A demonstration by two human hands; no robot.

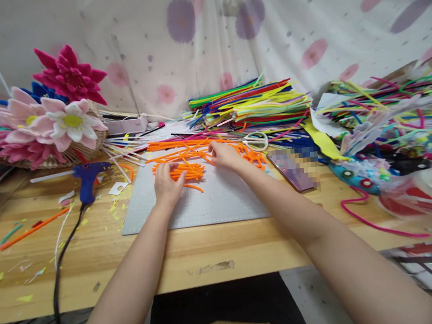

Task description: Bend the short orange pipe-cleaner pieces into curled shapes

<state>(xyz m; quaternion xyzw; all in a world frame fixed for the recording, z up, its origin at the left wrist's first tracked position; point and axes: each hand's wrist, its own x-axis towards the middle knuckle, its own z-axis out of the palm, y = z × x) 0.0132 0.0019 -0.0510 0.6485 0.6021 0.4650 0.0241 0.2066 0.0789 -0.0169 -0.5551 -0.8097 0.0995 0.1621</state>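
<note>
Felt-like flowers (72, 120) in pinks, white and blue crowd a wicker basket (74, 158) at the far left of the desk (173, 268). Before them lies a blue glue gun (87, 182), a white stick projecting behind it and a black cord (59, 258) running over the front edge; yellow scraps (25, 298) lie about. Next comes a grey cutting mat (220, 202); any markings beyond its fine grid are too small to read. On it, the left hand (168, 184) cups a bundle of short orange pipe cleaners (192, 172), thumb apart from fingers; how firmly, I cannot tell. The right hand (225, 156) has its fingertips drawn together at loose orange strands (184, 144); whether they pinch one is unclear. Multicoloured stems (252, 105) are heaped behind. Right of the mat lies a phone (291, 170), partly pixelated, its screen unreadable, then a curling pink stem (378, 223).
</note>
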